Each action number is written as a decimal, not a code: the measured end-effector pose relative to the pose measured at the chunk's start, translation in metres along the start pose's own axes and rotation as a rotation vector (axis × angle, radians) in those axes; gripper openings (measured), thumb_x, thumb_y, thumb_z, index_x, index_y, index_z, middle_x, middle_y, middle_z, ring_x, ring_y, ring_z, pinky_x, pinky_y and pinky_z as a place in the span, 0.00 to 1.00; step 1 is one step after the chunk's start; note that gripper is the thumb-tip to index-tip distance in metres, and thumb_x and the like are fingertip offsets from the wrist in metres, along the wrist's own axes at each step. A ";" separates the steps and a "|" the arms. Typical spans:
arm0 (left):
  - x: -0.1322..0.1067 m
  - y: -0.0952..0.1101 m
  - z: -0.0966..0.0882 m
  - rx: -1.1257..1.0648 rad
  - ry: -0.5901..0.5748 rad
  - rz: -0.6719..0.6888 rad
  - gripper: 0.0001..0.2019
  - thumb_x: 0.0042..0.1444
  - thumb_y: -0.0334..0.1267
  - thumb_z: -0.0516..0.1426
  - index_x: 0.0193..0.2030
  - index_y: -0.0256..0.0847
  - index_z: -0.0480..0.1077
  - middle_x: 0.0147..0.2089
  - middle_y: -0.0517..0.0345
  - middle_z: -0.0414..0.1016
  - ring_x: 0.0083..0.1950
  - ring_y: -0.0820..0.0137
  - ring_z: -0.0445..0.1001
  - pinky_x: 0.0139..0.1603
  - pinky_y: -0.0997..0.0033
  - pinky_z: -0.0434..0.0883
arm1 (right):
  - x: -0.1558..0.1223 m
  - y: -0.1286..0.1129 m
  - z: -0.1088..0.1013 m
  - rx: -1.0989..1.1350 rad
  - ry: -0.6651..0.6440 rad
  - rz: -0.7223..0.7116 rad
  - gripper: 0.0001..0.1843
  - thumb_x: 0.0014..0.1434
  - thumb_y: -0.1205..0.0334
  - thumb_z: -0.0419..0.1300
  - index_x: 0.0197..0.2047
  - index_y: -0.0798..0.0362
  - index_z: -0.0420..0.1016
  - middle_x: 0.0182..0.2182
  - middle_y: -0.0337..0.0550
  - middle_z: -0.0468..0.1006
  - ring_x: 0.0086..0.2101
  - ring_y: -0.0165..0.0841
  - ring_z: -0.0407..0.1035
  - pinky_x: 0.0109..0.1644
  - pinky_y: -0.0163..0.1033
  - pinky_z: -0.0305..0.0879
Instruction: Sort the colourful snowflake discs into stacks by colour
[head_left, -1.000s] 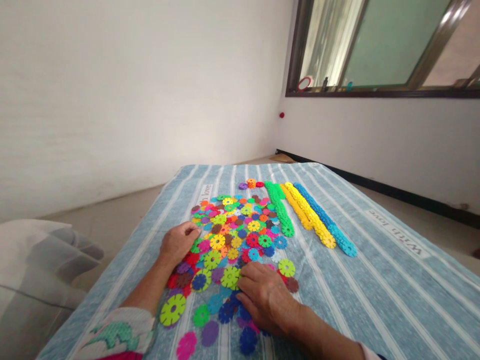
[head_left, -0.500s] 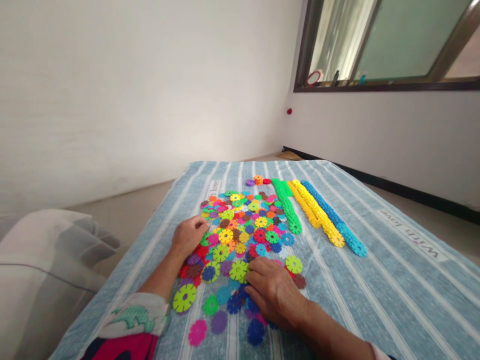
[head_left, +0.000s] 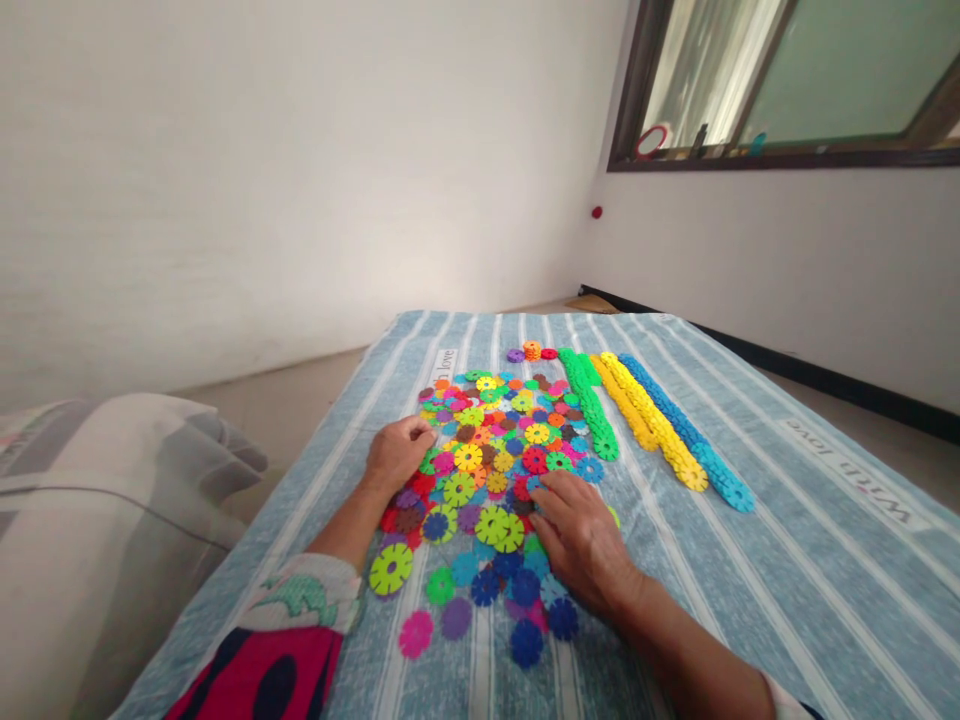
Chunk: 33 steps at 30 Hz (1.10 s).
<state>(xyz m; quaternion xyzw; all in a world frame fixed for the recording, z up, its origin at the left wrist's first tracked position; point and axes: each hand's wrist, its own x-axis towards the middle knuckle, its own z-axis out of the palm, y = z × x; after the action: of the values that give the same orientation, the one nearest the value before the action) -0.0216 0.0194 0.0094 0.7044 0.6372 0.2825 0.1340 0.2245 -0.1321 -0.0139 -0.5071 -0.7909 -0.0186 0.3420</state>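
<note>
A heap of flat, notched flower-shaped plastic discs [head_left: 468,457] in many colours lies across the striped cloth. At the heap's left edge rests my left hand [head_left: 399,457], its fingers curled and pressed together; whether a disc is in them is hidden. My right hand [head_left: 589,540] lies palm down over the right side of the heap, thumb and fingers apart, touching discs by a red one. Just left of its thumb, two lime-green discs [head_left: 501,528] overlap. Several dark blue discs [head_left: 526,642] lie nearer to me, beside a pink disc [head_left: 415,634] and a purple disc [head_left: 456,618].
Overlapping rows of green discs [head_left: 592,408], yellow discs [head_left: 667,435] and blue discs [head_left: 705,455] stretch out on the right. Small orange [head_left: 532,350], purple [head_left: 515,356] and red [head_left: 549,354] groups sit at the back. A cloth-covered object [head_left: 127,530] stands left of the bed-like surface [head_left: 750,600].
My right hand has moved forward and right over the heap, uncovering blue discs. A second lime-green disc now overlaps the first. My left hand stays at the heap's left edge.
</note>
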 end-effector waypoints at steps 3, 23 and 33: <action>0.000 -0.002 0.001 -0.006 0.004 0.008 0.14 0.46 0.47 0.52 0.29 0.40 0.73 0.30 0.57 0.78 0.34 0.66 0.74 0.36 0.71 0.65 | 0.002 0.000 0.003 0.000 -0.027 -0.021 0.06 0.62 0.67 0.55 0.41 0.53 0.73 0.42 0.49 0.73 0.46 0.42 0.65 0.50 0.49 0.64; 0.003 -0.007 0.003 -0.033 0.003 0.020 0.13 0.47 0.48 0.52 0.28 0.43 0.71 0.28 0.61 0.77 0.34 0.67 0.74 0.36 0.72 0.65 | 0.044 -0.003 0.036 -0.140 -0.149 -0.027 0.08 0.62 0.61 0.58 0.40 0.54 0.76 0.50 0.55 0.70 0.56 0.49 0.57 0.56 0.56 0.58; 0.006 -0.004 -0.003 0.038 -0.016 0.010 0.14 0.47 0.49 0.51 0.30 0.43 0.72 0.29 0.59 0.77 0.34 0.65 0.74 0.35 0.72 0.64 | 0.045 0.015 0.008 -0.058 0.034 -0.078 0.11 0.64 0.71 0.52 0.32 0.54 0.72 0.40 0.48 0.73 0.43 0.38 0.65 0.48 0.44 0.64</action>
<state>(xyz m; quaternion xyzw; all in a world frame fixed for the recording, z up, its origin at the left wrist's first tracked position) -0.0261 0.0257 0.0107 0.7122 0.6378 0.2655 0.1241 0.2206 -0.0862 0.0003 -0.4850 -0.8034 -0.0634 0.3397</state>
